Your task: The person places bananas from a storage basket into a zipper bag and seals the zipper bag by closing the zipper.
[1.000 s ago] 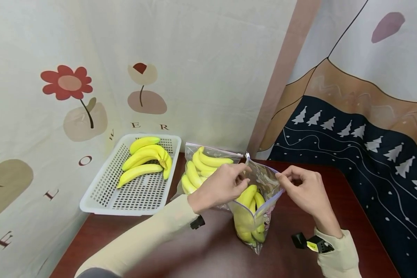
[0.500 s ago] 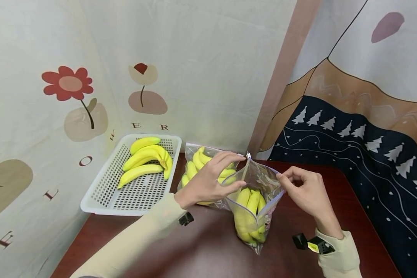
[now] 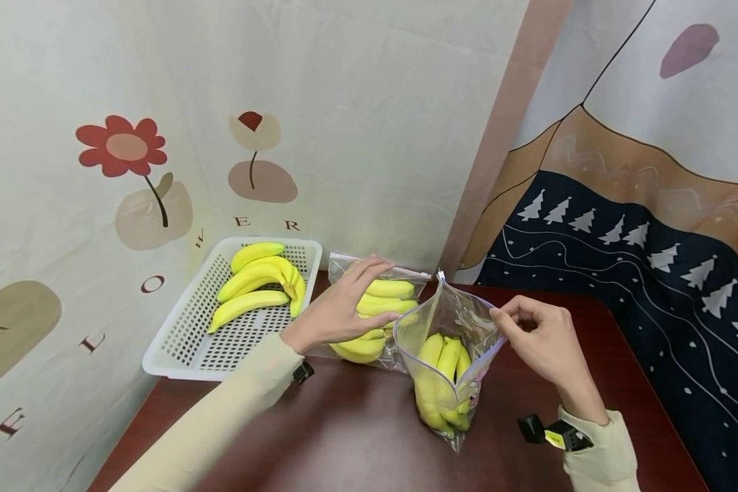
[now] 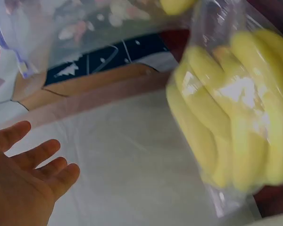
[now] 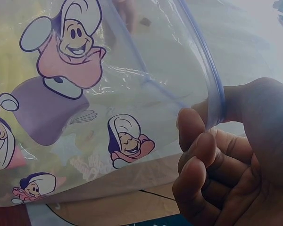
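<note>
A clear zip bag (image 3: 427, 328) with a purple-edged mouth stands spread wide on the table, a bunch of bananas (image 3: 447, 359) inside it. My right hand (image 3: 541, 335) pinches the right edge of its mouth between thumb and fingers; cartoon figures printed on the bag (image 5: 70, 70) show in the right wrist view. My left hand (image 3: 338, 307) holds nothing, its fingers extended over a second zip bag (image 3: 406, 270). That bag lies behind and to the left, with several bananas (image 4: 236, 108) in it, partly hidden by the hand in the head view.
At the left a white perforated basket (image 3: 178, 342) holds several more bananas (image 3: 252, 280). All of this rests on a dark red table (image 3: 357, 437). A printed cloth (image 3: 369, 137) hangs close behind the table, and a dark blue one (image 3: 639, 321) borders its right side.
My left hand has moved left, away from the mouth of the standing bag, and its fingers have straightened. That mouth has spread wider. My right hand keeps its pinch in nearly the same place.
</note>
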A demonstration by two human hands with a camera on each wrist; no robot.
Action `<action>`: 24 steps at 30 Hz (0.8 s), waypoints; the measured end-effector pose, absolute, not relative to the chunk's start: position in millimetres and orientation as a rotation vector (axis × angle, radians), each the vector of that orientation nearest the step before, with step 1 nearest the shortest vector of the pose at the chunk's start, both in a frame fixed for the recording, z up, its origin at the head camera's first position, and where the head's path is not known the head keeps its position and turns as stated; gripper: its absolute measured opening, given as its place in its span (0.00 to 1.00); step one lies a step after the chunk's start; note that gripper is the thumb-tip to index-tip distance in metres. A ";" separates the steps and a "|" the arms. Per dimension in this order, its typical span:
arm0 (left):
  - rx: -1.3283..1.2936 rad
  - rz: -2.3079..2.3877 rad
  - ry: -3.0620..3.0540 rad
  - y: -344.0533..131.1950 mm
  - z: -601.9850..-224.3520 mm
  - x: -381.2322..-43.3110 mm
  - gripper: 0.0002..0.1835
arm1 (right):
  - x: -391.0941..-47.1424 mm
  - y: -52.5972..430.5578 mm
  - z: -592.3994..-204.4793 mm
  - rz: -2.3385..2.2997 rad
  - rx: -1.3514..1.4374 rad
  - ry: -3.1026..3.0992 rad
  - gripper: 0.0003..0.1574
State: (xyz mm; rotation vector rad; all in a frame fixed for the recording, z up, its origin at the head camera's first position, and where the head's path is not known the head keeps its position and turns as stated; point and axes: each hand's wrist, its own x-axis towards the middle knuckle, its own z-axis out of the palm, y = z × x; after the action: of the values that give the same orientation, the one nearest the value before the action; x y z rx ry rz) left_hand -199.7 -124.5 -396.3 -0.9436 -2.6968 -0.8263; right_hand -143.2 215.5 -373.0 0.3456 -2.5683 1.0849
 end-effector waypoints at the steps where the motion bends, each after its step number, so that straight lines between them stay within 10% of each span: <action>1: -0.922 -0.809 -2.723 -128.4 -397.5 -200.9 0.44 | -143.2 215.5 -373.0 1.085 0.346 -2.569 0.11; 24: -0.556 -0.584 -2.948 -227.8 -430.8 -239.0 0.49 | -144.2 216.6 -372.3 1.063 0.364 -2.586 0.11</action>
State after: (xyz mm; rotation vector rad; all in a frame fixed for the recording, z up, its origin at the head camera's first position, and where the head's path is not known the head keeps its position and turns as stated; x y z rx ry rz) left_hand -239.0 -227.8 -430.8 -0.5558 -2.9480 -0.5838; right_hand -144.2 216.6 -372.3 0.3635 -2.5865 1.0630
